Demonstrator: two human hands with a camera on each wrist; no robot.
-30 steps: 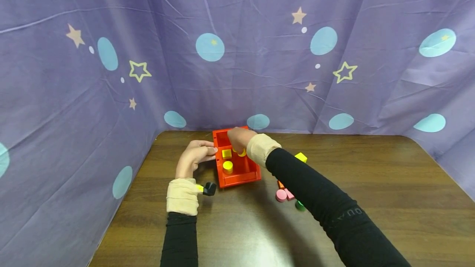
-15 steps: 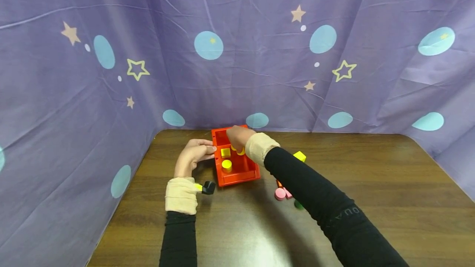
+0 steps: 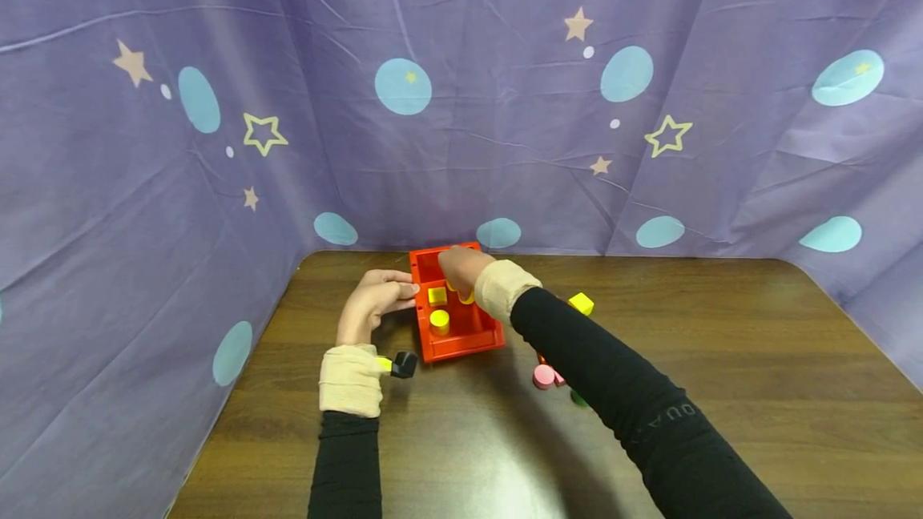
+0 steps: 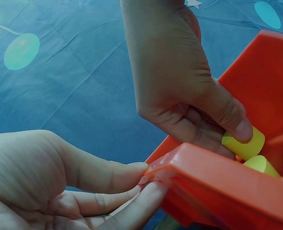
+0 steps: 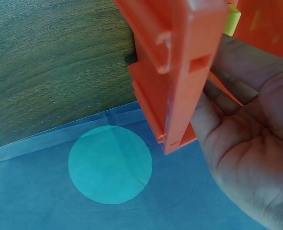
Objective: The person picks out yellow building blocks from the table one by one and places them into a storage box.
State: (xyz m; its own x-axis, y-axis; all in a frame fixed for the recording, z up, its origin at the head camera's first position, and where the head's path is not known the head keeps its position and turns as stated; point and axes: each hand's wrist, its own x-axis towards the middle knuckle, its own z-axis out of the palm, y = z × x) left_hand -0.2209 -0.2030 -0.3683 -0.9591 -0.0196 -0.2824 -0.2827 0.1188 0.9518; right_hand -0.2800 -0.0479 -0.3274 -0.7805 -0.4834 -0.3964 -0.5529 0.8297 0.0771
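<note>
A red plastic box stands tilted near the table's back edge. My left hand pinches its left rim between thumb and fingers, close up in the left wrist view. Inside the box, my right hand pinches a yellow cylinder block, its thumb on the block's side. A yellow square block and another yellow cylinder lie in the box to the left of that hand. The right wrist view shows the box's outer wall beside the right hand; its fingertips are hidden.
On the brown table, right of the box, lie a yellow block, a pink round block and a green block, partly behind the right sleeve. A purple patterned curtain rises behind the table.
The view has shifted slightly. Both hands and the box keep nearly the same positions, with the right hand still inside the box.
</note>
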